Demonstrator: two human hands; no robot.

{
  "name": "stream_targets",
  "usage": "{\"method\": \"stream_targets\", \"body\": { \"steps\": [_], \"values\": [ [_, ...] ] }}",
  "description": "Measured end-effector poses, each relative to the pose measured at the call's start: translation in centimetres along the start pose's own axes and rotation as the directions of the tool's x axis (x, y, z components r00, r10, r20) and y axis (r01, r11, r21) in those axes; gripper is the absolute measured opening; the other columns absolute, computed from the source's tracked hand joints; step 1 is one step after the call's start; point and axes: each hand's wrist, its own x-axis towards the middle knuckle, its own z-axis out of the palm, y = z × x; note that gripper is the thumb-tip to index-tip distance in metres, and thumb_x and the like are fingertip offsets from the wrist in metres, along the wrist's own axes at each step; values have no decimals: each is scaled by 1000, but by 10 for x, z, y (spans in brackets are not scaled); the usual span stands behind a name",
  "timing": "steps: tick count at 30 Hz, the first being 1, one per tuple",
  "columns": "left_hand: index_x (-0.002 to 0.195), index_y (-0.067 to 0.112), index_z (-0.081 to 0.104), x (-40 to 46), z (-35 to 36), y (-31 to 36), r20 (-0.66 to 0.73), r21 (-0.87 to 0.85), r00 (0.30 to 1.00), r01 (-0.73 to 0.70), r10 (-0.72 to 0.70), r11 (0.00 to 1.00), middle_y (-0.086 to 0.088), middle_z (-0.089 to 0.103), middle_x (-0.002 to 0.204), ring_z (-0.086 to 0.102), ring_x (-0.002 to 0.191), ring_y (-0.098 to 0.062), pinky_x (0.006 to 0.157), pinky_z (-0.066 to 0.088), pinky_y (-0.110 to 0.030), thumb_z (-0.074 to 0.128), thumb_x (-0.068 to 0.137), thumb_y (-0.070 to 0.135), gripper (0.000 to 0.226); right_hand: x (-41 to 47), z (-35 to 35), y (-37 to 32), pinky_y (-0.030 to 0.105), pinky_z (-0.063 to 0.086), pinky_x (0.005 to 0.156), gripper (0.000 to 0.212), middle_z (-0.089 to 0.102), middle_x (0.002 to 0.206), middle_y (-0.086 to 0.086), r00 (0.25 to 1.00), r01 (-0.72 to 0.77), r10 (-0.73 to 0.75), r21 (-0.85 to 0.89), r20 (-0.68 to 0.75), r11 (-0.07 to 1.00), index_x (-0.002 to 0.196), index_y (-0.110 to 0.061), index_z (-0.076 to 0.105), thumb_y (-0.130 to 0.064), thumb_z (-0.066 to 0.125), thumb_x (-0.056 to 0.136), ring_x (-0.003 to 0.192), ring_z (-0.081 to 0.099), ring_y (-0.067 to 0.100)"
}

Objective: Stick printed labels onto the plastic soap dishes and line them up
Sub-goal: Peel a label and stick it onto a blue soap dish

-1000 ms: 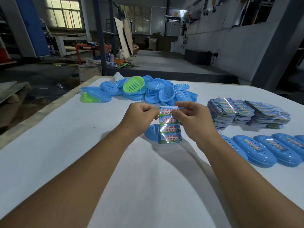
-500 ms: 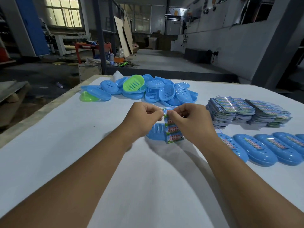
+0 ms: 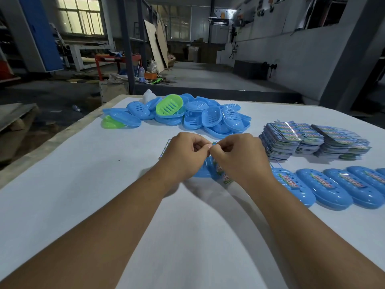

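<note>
The workshop is dim; daylight enters through the paned window [image 3: 80, 16] at far left. The white-covered counter [image 3: 62, 184] carries soft shadows under the forearms. Wide-angle distortion bends the edges; focus stays sharp.

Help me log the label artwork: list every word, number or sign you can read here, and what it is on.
Nothing reads clearly.
Label strip pinched by both hands: printed blocks, too blurred.
Labels on the lined-up dishes: red characters, too small.
Label stacks: glossy print, unreadable.
Piled dishes: no text seen.
</note>
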Motion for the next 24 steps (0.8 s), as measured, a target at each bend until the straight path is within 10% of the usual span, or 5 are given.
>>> {"method": "stream_targets", "body": {
  "steps": [14, 20, 24],
  "values": [
    [76, 27, 75, 3, -1, -2, -46, -120, 997, 55, -60, 991, 10, 74, 72, 71, 74, -7, 74, 59, -29, 73, 90, 25, 13, 4, -1, 2, 28, 53, 57, 19, 69, 59, -11, 996, -82, 75, 239, 40, 968, 64, -21, 75, -31, 66, 77, 59, 63, 7],
    [78, 24, 74, 3, -2, 0, -30, -163, 995, 92, -98, 982, 9, 75, 73, 69, 70, -2, 65, 53, -16, 72, 90, 25, 13, 2, -4, 0, 51, 61, 63, 21, 72, 62, 2, 990, -124, 86, 382, 114, 916, 63, -19, 77, -23, 63, 79, 66, 71, 28],
    [82, 21, 75, -1, -4, 3, -53, -19, 998, -19, 18, 1000, 11, 72, 72, 65, 68, 0, 65, 48, -13, 71, 91, 24, 10, 2, -3, 2, 35, 60, 57, 22, 72, 61, 0, 986, -146, 96, 409, 140, 901, 64, -24, 77, -20, 64, 81, 55, 67, 12]
  ]
}}
